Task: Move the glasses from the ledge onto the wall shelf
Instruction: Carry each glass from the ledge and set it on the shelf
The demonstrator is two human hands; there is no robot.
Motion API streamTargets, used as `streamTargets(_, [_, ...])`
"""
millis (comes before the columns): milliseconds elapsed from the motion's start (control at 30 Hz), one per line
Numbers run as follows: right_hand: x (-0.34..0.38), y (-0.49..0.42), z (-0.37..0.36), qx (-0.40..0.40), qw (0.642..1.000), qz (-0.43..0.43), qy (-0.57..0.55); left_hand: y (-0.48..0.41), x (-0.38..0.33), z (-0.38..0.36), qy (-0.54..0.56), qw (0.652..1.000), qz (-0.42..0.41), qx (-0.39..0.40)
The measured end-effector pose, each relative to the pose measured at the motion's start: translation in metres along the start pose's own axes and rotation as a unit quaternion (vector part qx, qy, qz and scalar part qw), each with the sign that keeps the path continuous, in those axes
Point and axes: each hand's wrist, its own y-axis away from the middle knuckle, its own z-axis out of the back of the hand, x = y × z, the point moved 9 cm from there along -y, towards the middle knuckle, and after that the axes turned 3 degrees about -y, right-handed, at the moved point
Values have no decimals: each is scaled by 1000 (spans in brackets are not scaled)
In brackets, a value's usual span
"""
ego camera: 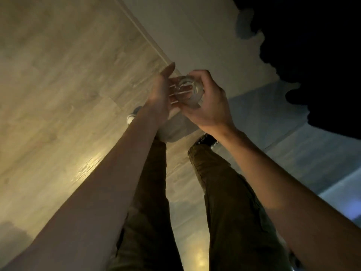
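Observation:
A clear drinking glass (188, 91) is held out in front of me, its round mouth or base facing the camera. My right hand (209, 102) wraps around it from the right with curled fingers. My left hand (161, 92) presses against its left side, fingers extended upward. Both arms stretch out over my legs. Neither the ledge nor the wall shelf shows in this view.
Below lies a light wood-plank floor (64, 79) meeting a pale wall with a skirting board (156, 49). My legs in dark trousers (224, 182) and a white shoe (131, 116) stand on it. A large dark shape (316, 55) fills the upper right.

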Motion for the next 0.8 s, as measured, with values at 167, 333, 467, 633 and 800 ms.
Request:
streamTargets(167, [158,8,-40,87,993,80,5,126,-71,82,37,996,-82,-12])
streamTargets(333, [307,16,-111,153,976,153,34,237,-133,185,72,976,-203,-30])
streamTargets(467, [410,25,-178,194,956,213,49,306,-166,278,133,958,-248,-49])
streamTargets(633, [511,39,-264,242,936,253,28,375,-198,383,178,940,-273,-99])
streamTargets(800, [591,26,-338,303,916,262,25,407,-238,471,230,918,-281,-160])
